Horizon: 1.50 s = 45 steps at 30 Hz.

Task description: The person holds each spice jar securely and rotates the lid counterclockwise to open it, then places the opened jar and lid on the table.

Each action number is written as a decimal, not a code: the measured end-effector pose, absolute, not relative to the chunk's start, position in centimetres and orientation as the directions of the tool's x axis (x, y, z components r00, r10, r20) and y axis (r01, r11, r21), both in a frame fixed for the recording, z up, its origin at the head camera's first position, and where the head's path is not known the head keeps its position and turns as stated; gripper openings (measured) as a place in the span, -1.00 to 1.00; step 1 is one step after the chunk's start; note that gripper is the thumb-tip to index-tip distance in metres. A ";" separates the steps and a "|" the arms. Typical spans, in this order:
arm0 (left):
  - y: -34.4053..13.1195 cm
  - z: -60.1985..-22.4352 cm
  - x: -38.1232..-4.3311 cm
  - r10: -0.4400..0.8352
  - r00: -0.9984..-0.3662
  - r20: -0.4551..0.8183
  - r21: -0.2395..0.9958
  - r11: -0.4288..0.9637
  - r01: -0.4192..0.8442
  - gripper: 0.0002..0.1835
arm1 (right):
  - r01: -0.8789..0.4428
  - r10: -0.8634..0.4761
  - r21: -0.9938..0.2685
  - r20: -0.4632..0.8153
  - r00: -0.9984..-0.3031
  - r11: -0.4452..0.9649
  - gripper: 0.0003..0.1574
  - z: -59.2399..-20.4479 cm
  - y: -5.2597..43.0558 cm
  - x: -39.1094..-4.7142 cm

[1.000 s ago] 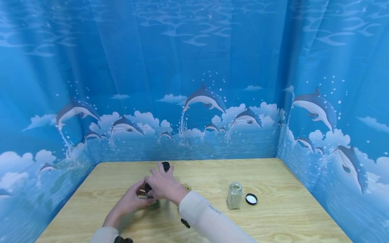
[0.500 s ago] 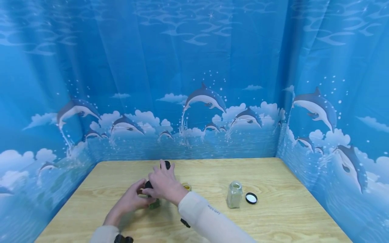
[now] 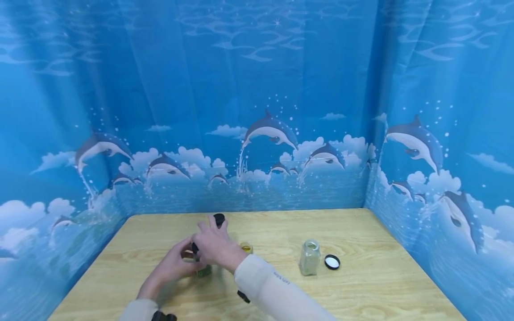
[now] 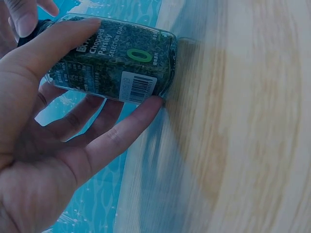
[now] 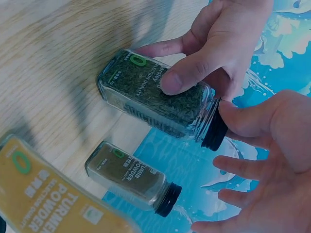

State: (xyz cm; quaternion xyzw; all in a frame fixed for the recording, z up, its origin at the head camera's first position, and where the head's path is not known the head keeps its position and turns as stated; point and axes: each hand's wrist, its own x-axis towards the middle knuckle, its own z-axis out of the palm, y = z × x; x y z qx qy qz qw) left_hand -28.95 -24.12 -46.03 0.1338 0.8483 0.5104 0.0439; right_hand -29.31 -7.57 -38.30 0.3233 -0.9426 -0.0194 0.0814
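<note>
Low and left of centre in the head view, the parsley jar (image 5: 131, 87) seems to stand on the counter (image 3: 361, 294), and the left hand (image 3: 176, 265) grips its body, thumb across one side and fingers against the other, presumably to keep the glass from turning. The right hand (image 3: 213, 243) comes over the top, its thumb and forefinger pinching the black cap (image 5: 214, 131) while the remaining fingers spread loosely apart. The cumin jar (image 5: 129, 174) (capped too) is at lower centre of the right wrist view, the turmeric jar (image 5: 43, 189) at lower left. Right of centre in the head view, a clear jar (image 3: 309, 258) stands uncapped near a loose lid (image 3: 332, 262), white side up
</note>
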 end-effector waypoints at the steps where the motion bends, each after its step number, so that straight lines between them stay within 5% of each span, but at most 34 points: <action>1: -24.1 -46.0 -28.9 0.268 -0.961 0.067 0.877 0.444 0.185 -0.25 | -0.608 -0.615 0.093 0.139 -0.776 0.788 -0.66 -38.2 -7.6 -29.3; 28: -23.9 -46.3 -29.0 0.267 -0.963 0.041 0.900 0.408 0.151 -0.51 | -0.519 -0.530 0.120 0.288 -0.798 0.847 -0.36 -39.1 -7.4 -29.5; 45: -23.8 -46.3 -28.9 0.265 -0.957 0.122 0.870 0.435 0.231 -0.55 | -0.538 -0.535 0.038 0.184 -0.824 0.842 -0.59 -38.7 -7.7 -28.9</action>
